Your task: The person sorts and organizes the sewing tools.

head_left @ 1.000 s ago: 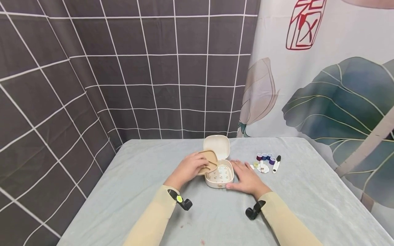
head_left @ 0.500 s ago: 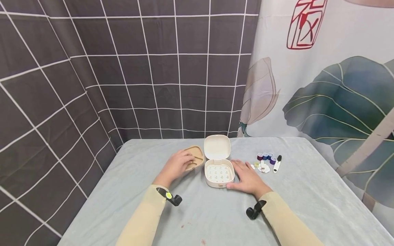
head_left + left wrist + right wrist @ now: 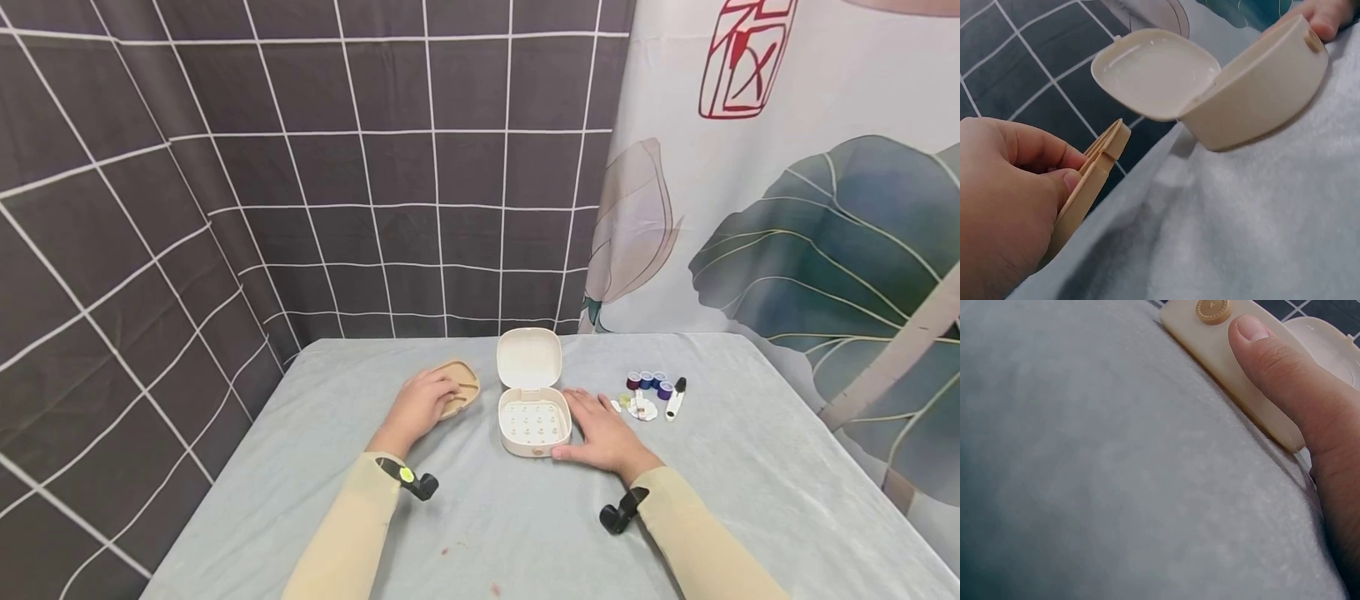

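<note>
A small cream plastic box (image 3: 534, 448) with a tan button on its front stands on the table, its hinged lid (image 3: 528, 358) tipped back. A pale lining with small printed motifs shows inside. My right hand (image 3: 606, 435) holds the box at its right side, thumb (image 3: 1275, 365) on the front face beside the button. To the left of the box, my left hand (image 3: 417, 407) pinches a tan divided tray (image 3: 463, 385) by a divider. In the left wrist view the tray (image 3: 1088, 181) is tilted steeply, with part of it hidden behind the hand.
Right of the box lie several thread spools (image 3: 646, 381), a white disc (image 3: 642, 408) and a white tool with a black tip (image 3: 675, 402). Grey-blue cloth (image 3: 480, 517) covers the table. A dark grid curtain (image 3: 420, 183) hangs behind it.
My left hand has moved the tan tray from over the box out to the left, uncovering the inside. The right hand has stayed at the box.
</note>
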A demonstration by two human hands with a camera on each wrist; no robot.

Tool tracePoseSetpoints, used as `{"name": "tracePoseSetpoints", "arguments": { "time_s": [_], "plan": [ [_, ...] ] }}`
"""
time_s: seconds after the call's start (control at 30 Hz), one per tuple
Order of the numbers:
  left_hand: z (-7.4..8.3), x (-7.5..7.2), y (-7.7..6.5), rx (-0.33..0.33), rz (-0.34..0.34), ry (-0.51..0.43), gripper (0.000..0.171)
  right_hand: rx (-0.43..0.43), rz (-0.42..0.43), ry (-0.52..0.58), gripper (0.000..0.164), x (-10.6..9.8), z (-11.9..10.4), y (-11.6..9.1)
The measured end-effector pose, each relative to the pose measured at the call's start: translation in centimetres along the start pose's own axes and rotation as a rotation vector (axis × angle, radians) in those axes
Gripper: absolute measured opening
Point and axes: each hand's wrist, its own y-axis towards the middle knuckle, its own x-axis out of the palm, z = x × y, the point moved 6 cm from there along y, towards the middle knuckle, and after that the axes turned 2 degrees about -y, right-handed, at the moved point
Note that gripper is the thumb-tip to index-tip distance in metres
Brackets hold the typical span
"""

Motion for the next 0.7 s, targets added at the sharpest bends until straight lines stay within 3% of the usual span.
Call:
{"name": "tracePoseSetpoints", "arguments": {
  "time_s": [0.27,0.7],
  "plan": [
    [-1.1,1.3,-0.8,-0.116,-0.067,0.044,0.011,-0.003,0.006,0.006,0.108,0.1,0.2,0.0],
    [-1.1,2.9,-1.6,-0.156,-0.129,0.083,0.010,0.004,-0.003,0.008,0.108,0.2,0.4,0.0]
  ]
}}
